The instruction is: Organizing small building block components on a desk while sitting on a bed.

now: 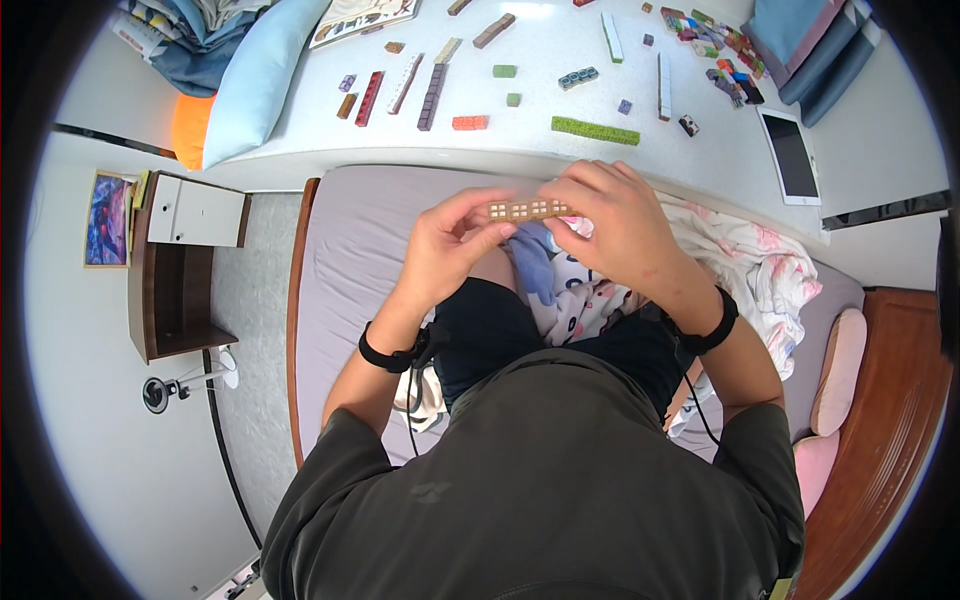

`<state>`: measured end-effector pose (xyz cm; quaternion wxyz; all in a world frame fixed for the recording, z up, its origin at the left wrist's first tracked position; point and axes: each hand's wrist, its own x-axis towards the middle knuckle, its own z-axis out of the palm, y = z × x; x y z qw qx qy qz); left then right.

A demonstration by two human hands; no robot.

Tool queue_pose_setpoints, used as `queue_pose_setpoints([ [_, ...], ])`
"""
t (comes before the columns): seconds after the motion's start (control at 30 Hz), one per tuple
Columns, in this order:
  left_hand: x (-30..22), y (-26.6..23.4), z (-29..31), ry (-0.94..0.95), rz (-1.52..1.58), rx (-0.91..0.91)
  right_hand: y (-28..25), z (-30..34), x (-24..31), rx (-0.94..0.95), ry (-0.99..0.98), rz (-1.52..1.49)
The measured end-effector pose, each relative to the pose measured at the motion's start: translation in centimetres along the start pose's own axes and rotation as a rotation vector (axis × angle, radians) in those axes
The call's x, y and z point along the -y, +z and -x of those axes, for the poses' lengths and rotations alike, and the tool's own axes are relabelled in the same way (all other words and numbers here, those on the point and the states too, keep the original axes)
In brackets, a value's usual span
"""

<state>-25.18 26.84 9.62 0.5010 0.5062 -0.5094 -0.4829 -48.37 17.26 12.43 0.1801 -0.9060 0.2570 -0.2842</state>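
Note:
A short brown bar with pale square patches (522, 210), which looks like small toy blocks joined in a row, is held up level over my lap. My left hand (447, 240) pinches its left end between thumb and fingers. At the other end, my right hand (615, 225) grips it, and its fingers cover that tip. Beyond my hands, similar block bars lie on the white surface: a long green bar (595, 131), an orange bar (469, 123), a dark grey-purple bar (431, 98), a red bar (369, 98) and a blue patterned bar (578, 78).
Loose single blocks, such as a green cube (513, 100), lie among the bars. A mixed block pile (715, 40) is at far right, with a white-framed tablet (790, 157) nearer. A light blue pillow (265, 80) leans at left. Crumpled bedding (740, 240) covers the bed's right side.

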Motion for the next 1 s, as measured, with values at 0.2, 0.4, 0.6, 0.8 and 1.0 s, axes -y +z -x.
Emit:
queue_pose_setpoints([
  [0.2, 1.0, 0.0, -0.1, 0.097, -0.009, 0.014, 0.2, 0.1, 0.1, 0.012, 0.022, -0.067],
  [0.4, 0.3, 0.8, -0.4, 0.113, -0.003, 0.027, 0.5, 0.4, -0.6, 0.061, 0.031, -0.132],
  [0.6, 1.3, 0.4, -0.8, 0.161, -0.069, 0.022, -1.0, 0.7, -1.9, 0.149, 0.166, -0.292],
  [0.8, 1.7, 0.2, -1.5, 0.148, -0.062, -0.02, -1.3, 1.8, -3.9, 0.163, 0.223, -0.391],
  [1.0, 0.6, 0.2, -2.7, 0.298, -0.563, 0.031, -1.2, 1.8, -4.1, 0.162, 0.24, -0.383],
])
